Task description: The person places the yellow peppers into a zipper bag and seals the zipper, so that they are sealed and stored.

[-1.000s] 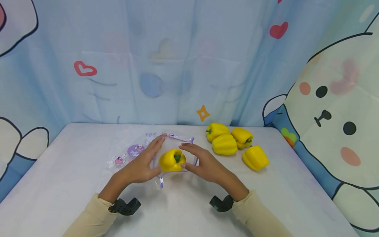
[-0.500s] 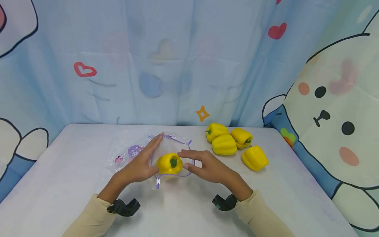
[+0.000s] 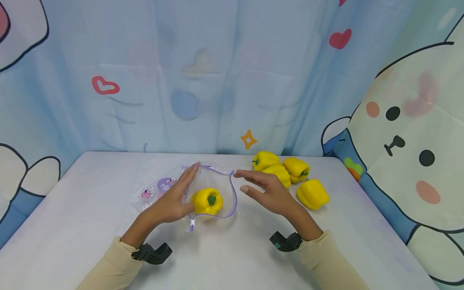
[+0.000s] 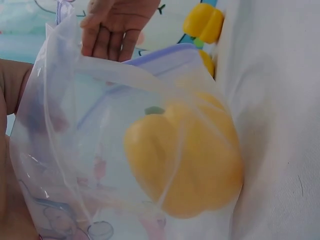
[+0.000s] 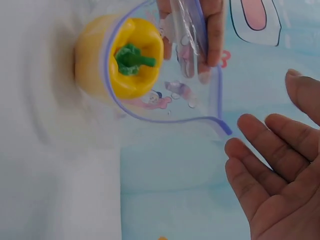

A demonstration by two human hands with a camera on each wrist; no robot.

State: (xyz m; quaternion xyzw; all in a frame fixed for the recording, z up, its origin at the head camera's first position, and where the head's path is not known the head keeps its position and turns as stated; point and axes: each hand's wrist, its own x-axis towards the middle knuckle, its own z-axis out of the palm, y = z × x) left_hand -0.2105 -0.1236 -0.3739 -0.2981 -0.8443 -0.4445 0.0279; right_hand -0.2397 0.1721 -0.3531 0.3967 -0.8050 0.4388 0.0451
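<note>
Head view shows a yellow pepper point(image 3: 207, 201) lying inside a clear zip bag point(image 3: 170, 186) with a purple rim, on the white table point(image 3: 90, 225) between the two hands. It sits just within the mouth, stem toward the person, so it looks only partly seated. To do this step well, I would judge that the mouth should be kept wide and the pepper sent deeper toward the closed end before anything else goes in, with the rim kept from folding under it.

The left hand point(image 3: 170, 201) holds the bag's left side, fingers long along the plastic and thumb near the pepper; the right wrist view shows those fingers pinching the film at the rim. The right hand point(image 3: 266, 191) is free, fingers straight and spread, just beside the bag's far corner and holding nothing. Behind it lie four more yellow peppers point(image 3: 311, 192) in a loose cluster, near the cartoon backdrop point(image 3: 217, 80).
</note>
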